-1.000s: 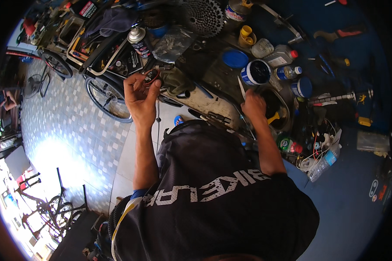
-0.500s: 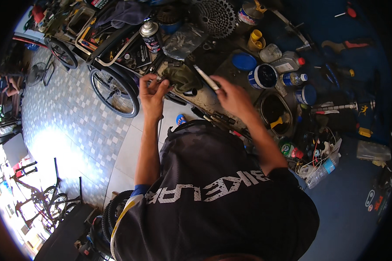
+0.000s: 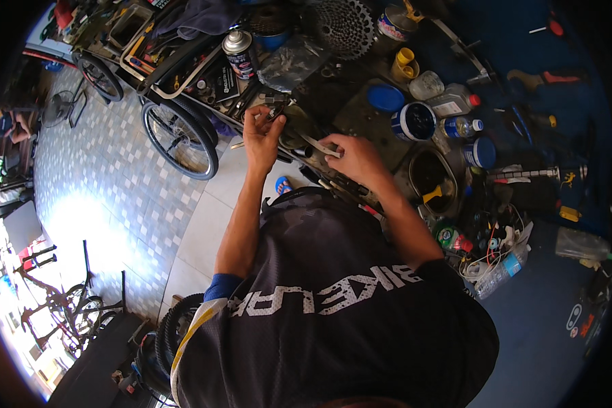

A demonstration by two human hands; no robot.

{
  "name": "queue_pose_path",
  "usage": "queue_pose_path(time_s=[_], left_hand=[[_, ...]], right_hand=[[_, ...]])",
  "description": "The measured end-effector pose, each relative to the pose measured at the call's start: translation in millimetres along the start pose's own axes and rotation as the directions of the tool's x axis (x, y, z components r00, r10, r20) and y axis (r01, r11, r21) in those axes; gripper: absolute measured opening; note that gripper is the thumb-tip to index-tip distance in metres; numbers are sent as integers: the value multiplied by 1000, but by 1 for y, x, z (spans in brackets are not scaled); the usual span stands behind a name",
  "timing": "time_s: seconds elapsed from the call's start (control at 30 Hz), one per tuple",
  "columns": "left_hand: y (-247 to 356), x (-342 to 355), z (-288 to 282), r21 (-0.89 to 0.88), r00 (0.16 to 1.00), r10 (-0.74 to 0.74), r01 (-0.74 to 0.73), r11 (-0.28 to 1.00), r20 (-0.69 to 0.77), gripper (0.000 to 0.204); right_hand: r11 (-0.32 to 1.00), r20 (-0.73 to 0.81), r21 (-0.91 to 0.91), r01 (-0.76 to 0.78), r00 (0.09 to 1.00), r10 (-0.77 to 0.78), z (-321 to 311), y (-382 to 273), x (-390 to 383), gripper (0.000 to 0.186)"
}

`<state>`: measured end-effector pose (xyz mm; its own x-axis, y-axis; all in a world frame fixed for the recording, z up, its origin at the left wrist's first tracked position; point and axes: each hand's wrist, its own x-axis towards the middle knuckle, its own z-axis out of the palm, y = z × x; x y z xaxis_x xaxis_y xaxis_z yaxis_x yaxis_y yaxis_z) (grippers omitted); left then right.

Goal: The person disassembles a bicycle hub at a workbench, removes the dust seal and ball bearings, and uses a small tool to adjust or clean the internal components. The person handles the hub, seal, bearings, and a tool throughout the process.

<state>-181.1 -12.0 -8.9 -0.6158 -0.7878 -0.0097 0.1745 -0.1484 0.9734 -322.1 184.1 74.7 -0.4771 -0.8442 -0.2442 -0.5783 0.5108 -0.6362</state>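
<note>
At the near edge of the cluttered bench, my left hand is pinched around a small dark metal part whose exact kind is hard to make out. To its right, my right hand grips a slim, whitish stick-like tool between thumb and fingers. The tool slants toward the left hand, its far end apart from the metal part. Below and between the hands lies a dark olive cloth, partly covered by them.
A spray can, clear plastic bag and large bicycle cassette lie beyond my hands. To the right are an open tub of dark grease, its blue lid and a basin with a yellow brush. A bicycle wheel stands left.
My left hand has moved right and slightly up, over the bench. The right hand has shifted left, and the whitish tool now lies lower, with its tip farther down.
</note>
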Motion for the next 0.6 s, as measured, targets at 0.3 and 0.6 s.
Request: queue_pose_path(time_s=[0.3, 0.6], left_hand=[[8, -21, 5, -51, 998, 29, -26, 998, 60, 37], [-4, -17, 11, 8, 999, 23, -23, 1000, 44, 37]], right_hand=[[634, 193, 751, -185, 980, 57, 16, 29, 13, 28], [825, 146, 456, -333, 943, 300, 43, 32, 2, 18]])
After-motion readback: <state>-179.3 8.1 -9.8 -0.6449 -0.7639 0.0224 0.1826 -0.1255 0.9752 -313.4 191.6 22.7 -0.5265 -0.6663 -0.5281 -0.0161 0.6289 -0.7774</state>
